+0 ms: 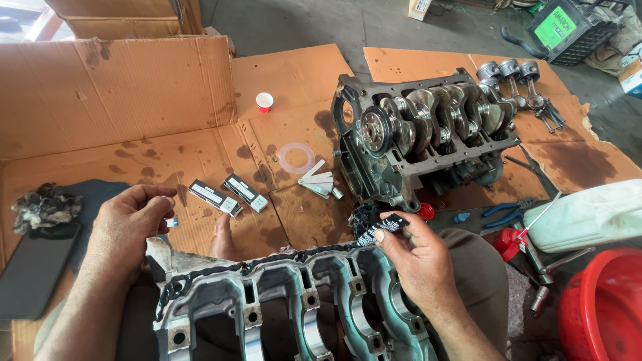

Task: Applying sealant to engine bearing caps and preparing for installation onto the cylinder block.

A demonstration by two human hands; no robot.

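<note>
The right hand (411, 251) pinches a small black tube (381, 228) over the far edge of the grey bearing cradle (281, 314) on the person's lap. The left hand (130, 220) is half curled, a tiny blue cap (172, 221) at its fingertips. Open cardboard (167, 160) lies between them and the engine block (421, 134) near the far right edge; two small boxes (227, 195) sit just beyond.

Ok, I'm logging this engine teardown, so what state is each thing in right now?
Left hand: fingers pinched on a small blue-and-white piece.
Right hand: holding a small black packet.
Engine block: lying open side up, crankshaft exposed.
Bearing cradle: lying across the lap, saddles up.
Feeler gauge: blades fanned out.
Paper cup: upright.
Phone: screen dark.
</note>
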